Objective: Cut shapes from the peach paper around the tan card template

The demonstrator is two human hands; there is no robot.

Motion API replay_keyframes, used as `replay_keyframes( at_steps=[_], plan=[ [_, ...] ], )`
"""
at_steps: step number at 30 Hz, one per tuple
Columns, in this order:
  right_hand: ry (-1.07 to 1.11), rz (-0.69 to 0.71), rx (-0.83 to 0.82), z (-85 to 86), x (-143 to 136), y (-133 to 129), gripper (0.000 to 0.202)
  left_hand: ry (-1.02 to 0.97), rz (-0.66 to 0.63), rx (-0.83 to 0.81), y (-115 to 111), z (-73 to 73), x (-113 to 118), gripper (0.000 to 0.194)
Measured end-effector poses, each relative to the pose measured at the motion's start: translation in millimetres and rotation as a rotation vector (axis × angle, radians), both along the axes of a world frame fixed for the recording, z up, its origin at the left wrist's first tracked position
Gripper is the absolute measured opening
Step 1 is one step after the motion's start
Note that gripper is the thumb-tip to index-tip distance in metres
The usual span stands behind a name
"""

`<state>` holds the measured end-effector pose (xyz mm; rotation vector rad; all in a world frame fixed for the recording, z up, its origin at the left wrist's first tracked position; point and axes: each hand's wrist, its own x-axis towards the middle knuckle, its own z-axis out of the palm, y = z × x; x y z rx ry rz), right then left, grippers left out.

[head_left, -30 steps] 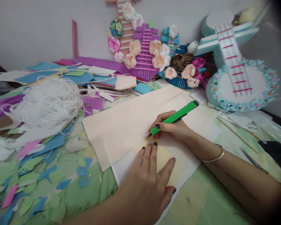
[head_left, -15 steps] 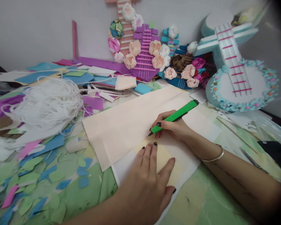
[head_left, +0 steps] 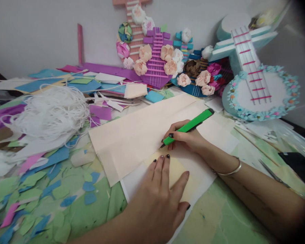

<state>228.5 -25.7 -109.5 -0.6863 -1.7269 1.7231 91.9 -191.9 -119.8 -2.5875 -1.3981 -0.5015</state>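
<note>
My right hand (head_left: 185,135) grips a green utility knife (head_left: 189,126) like a pencil. Its dark tip points down at the large cream paper sheet (head_left: 127,135), by the upper edge of a small pale yellow piece of paper (head_left: 179,169). Whether the tip presses into the sheet I cannot tell. With fingers spread, my left hand (head_left: 160,196) lies flat over the yellow piece and hides part of it. White paper (head_left: 128,183) shows beneath both.
Along the wall stand decorated guitar shapes, one purple (head_left: 156,57) and one pale blue (head_left: 259,74). A tangle of white cord (head_left: 51,112) lies left, above scattered blue and green paper scraps (head_left: 61,191). Scissors (head_left: 271,173) rest at the right.
The view has shifted very slightly. Both hands and the utility knife keep practically the same place on the paper.
</note>
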Motion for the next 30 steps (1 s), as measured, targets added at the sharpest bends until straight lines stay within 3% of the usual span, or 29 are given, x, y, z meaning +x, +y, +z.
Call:
replay_keyframes(
  at_steps=[30],
  plan=[
    [0.024, -0.009, -0.011, -0.1, 1.1, 2.0, 0.008, 0.014, 0.002, 0.027, -0.6, -3.9, 1.2, 0.054]
  ],
)
